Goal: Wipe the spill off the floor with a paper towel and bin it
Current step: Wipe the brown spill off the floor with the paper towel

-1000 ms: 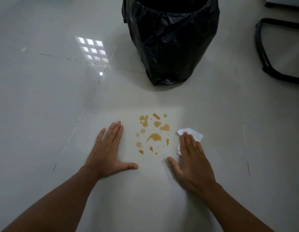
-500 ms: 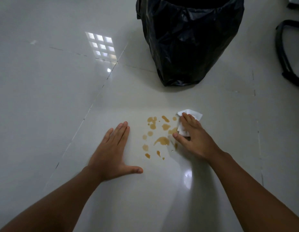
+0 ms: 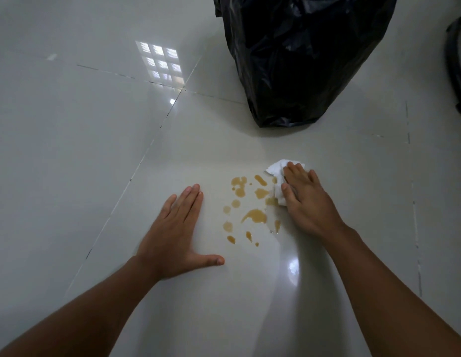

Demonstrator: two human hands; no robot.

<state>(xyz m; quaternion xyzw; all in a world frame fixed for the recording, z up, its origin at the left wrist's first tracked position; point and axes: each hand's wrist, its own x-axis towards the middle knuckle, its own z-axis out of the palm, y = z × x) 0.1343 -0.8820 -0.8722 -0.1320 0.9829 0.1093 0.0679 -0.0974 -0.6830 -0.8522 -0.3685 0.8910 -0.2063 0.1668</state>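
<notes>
Several amber drops and small puddles make up the spill (image 3: 254, 215) on the glossy pale floor tiles. My right hand (image 3: 307, 202) presses a crumpled white paper towel (image 3: 278, 172) flat on the floor at the spill's upper right edge; most of the towel is hidden under my fingers. To the left of the spill, my left hand (image 3: 172, 234) lies palm down on the tile with fingers together and thumb out, holding nothing. A bin lined with a black plastic bag (image 3: 299, 57) stands just beyond the spill.
A black curved frame (image 3: 456, 63), partly cut off, sits at the right edge. Tile joints run diagonally across the floor (image 3: 95, 150), and a window reflection shines at the upper left.
My right hand has slid the paper towel from the spill's lower right up and left onto its upper right edge. The left hand has stayed planted. The view has shifted closer.
</notes>
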